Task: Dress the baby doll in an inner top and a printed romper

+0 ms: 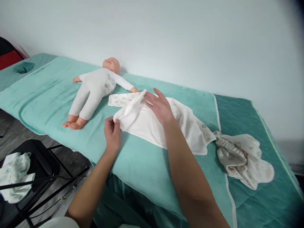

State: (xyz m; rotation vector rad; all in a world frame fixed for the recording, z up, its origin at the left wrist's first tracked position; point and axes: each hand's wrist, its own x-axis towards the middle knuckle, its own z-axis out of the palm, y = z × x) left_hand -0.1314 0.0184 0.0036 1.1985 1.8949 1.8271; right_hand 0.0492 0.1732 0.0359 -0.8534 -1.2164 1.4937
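A white baby shirt (149, 123) with small prints on its sleeves lies spread on the teal cover, its plain side mostly showing. At its left edge, my left hand (112, 133) is closed, pinching the cloth between thumb and fingers. My right hand (159, 106) rests over the upper part of the shirt with fingers stretched out and thumb apart, fingertips against a raised fold. Beyond the shirt's left sleeve lies a baby doll (95, 85) on its back, with a white cloth body; one of its hands is close to that sleeve.
The bed with its teal cover (147, 171) runs along a white wall (166, 41). A crumpled printed cloth (245, 158) lies at the right. At lower left, a black chair (45, 155) holds another printed cloth (17, 171). A cable (47, 205) hangs nearby.
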